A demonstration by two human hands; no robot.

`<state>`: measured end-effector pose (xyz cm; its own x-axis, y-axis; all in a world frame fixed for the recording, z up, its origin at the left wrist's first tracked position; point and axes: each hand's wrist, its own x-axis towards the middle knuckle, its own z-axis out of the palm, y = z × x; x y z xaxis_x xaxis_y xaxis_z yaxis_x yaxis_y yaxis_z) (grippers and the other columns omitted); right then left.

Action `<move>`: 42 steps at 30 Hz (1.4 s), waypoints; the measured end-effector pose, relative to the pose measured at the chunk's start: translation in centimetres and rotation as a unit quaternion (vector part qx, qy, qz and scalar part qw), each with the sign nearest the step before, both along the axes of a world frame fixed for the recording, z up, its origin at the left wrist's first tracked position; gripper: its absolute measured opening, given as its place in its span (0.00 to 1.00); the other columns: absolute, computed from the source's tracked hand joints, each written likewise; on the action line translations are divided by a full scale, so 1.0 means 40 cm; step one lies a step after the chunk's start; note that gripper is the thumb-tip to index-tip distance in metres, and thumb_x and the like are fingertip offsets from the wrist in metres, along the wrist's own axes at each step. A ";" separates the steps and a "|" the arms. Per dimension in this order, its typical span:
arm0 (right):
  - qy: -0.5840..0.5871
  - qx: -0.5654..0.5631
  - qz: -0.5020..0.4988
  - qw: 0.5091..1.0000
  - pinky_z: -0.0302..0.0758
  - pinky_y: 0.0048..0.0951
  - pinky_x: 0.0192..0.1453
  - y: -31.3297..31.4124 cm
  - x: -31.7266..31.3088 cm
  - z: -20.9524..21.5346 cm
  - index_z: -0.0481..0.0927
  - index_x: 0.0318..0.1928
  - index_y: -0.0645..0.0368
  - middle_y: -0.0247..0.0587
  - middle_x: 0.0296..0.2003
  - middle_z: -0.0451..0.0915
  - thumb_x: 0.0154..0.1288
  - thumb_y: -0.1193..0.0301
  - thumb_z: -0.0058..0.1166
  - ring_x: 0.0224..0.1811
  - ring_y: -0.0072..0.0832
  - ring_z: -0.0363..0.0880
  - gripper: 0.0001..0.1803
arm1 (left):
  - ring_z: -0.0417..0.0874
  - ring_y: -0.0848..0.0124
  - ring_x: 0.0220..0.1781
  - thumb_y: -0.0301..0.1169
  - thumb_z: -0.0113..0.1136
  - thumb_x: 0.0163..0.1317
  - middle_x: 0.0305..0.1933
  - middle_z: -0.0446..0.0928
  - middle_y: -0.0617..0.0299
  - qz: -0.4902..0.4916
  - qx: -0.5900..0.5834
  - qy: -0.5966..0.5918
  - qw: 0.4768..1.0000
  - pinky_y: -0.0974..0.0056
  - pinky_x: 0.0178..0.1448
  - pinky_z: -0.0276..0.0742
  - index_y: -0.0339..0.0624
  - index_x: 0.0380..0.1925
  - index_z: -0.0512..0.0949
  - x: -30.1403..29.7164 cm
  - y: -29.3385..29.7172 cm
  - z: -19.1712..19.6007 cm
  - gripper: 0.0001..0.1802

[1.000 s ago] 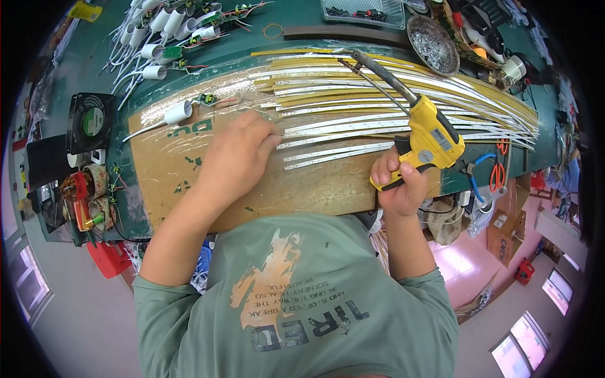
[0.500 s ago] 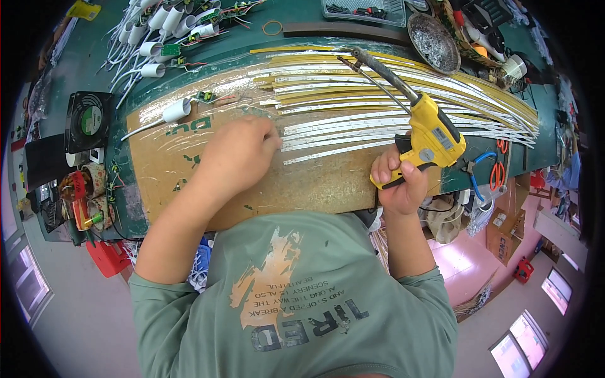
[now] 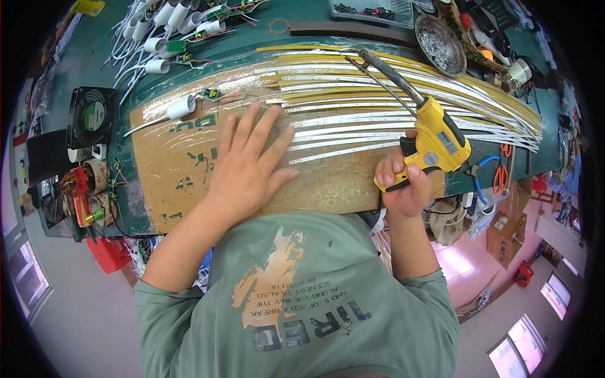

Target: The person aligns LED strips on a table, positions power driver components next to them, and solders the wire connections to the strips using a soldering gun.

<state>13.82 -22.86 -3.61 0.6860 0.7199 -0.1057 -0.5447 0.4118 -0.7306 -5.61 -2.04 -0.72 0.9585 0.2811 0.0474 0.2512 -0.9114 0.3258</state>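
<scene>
My right hand (image 3: 405,181) is wrapped round the grip of a yellow and black soldering gun (image 3: 441,140), whose long metal tip points up and left over the strips. My left hand (image 3: 249,165) is open, its fingers spread over the cardboard sheet (image 3: 170,179), beside the near ends of white LED strips (image 3: 353,118). More strips with yellow backs (image 3: 353,96) fan out toward the right. Just beyond my left fingertips lies a white lamp cap (image 3: 181,108) with a cable and a small circuit board (image 3: 210,94).
A heap of white caps with wires (image 3: 179,16) lies at the far left. A black fan (image 3: 91,117) stands on the left. At the far right are a round metal pan (image 3: 440,47) and a plastic tray (image 3: 372,11). Blue-handled pliers (image 3: 482,173) and orange scissors (image 3: 501,179) lie at the right.
My left hand has gone from bent, closed fingers at the strip ends to spread fingers over the cardboard. The right hand still holds the soldering gun in nearly the same place.
</scene>
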 end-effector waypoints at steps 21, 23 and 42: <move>-0.054 0.026 0.074 0.995 0.73 0.33 0.34 -0.007 -0.035 0.008 0.59 0.67 0.60 0.37 0.34 0.71 0.63 0.66 0.56 0.30 0.25 0.73 0.34 | 0.50 0.46 0.80 0.57 0.63 0.57 0.78 0.55 0.49 -0.043 -0.064 0.016 0.997 0.37 0.79 0.44 0.46 0.67 0.69 -0.045 -0.008 0.019 0.42; -0.048 0.007 0.078 0.996 0.73 0.33 0.33 -0.001 -0.057 0.025 0.60 0.66 0.60 0.36 0.32 0.72 0.61 0.67 0.59 0.27 0.26 0.73 0.35 | 0.60 0.46 0.76 0.45 0.68 0.57 0.73 0.63 0.48 0.029 -0.039 -0.072 0.996 0.41 0.76 0.54 0.45 0.63 0.73 -0.048 0.048 0.005 0.34; -0.060 -0.080 0.136 0.986 0.70 0.31 0.28 -0.031 -0.109 0.006 0.65 0.60 0.63 0.37 0.27 0.72 0.59 0.66 0.65 0.23 0.28 0.70 0.33 | 0.79 0.60 0.39 0.27 0.62 0.52 0.34 0.78 0.64 0.057 0.036 -0.093 0.993 0.56 0.48 0.73 0.44 0.34 0.83 -0.014 0.145 -0.009 0.08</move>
<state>9.46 -24.11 -3.36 0.4837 0.8598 -0.1639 -0.5256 0.1355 -0.8399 -6.15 3.77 -1.09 0.8933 0.3766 0.2451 0.2951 -0.9031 0.3121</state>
